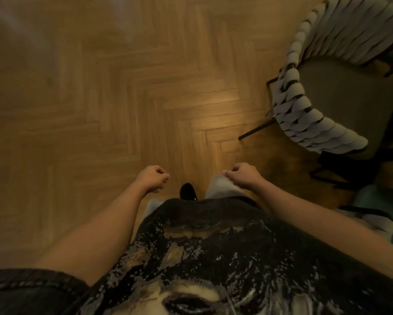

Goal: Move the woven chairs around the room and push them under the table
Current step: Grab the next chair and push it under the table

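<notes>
Going L to R: bare herringbone wood floor [95, 92] fills the left and centre, nothing on it to trip over. Left hand [153, 178] hangs in front of the body w/ fingers curled into a loose fist, holding nothing. A dark shoe [187, 192] shows just below and between the hands. Right hand [242, 175] is likewise curled, empty, well apart from anything. The woven chair [322, 103] stands to the right, near but untouched, its pale braided backrest curving round an olive seat, thin dark legs splayed onto the floor; it's cut off by the frame edge. No desk in view, so can't tell which way the chair must go. Step in hand looks like walking up to that chair. To do it well, prob: turn right, square up behind the backrest, uncurl both hands and take the top rim of the weave w/ a wide grip on each side, not one corner. Lift slightly or tilt back so the thin legs don't scrape the wood. Mind the splayed legs near the feet.
</notes>
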Action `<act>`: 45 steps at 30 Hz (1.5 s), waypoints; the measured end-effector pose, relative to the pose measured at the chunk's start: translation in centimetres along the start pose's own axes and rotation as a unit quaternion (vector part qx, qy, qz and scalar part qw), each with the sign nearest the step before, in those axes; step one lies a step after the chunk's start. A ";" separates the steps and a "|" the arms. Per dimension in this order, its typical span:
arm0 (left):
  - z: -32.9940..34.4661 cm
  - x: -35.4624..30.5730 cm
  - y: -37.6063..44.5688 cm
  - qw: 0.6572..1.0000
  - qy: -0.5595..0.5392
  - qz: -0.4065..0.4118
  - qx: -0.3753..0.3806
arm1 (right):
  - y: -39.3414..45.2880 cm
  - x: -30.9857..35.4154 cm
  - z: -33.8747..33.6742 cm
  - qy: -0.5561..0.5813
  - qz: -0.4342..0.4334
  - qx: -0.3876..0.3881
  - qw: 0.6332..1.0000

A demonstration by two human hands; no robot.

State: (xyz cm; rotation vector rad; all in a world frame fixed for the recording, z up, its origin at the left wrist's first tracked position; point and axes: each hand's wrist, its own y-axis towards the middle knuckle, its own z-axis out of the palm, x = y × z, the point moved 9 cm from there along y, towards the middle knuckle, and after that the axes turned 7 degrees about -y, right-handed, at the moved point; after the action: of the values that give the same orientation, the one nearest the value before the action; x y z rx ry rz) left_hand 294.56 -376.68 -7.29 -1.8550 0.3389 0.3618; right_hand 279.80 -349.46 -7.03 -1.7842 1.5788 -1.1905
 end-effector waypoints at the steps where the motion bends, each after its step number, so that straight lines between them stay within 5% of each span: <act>1: -0.8 -1.1 0.7 1.000 0.011 0.002 0.002 | 0.6 0.7 -0.6 0.007 0.001 -0.003 1.000; 15: -7.6 -21.9 13.2 0.994 0.104 0.023 0.026 | 12.8 5.7 -13.0 0.090 0.051 -0.024 0.994; 27: -5.5 -43.9 22.7 0.967 0.212 0.104 0.096 | 18.7 6.8 -26.8 0.167 0.096 -0.051 0.980; 29: -4.4 -51.1 25.8 0.953 0.257 0.115 0.114 | 21.1 6.2 -30.7 0.206 0.142 -0.075 0.965; 45: 7.2 -73.4 31.6 0.830 0.482 0.186 0.211 | 24.7 4.2 -37.8 0.454 0.269 -0.151 0.836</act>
State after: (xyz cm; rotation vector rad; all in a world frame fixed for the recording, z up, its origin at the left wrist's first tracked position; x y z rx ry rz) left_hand 214.32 -375.52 -6.53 -1.3830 1.3662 -0.4210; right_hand 234.45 -351.78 -6.48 -0.7364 2.6847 -1.6420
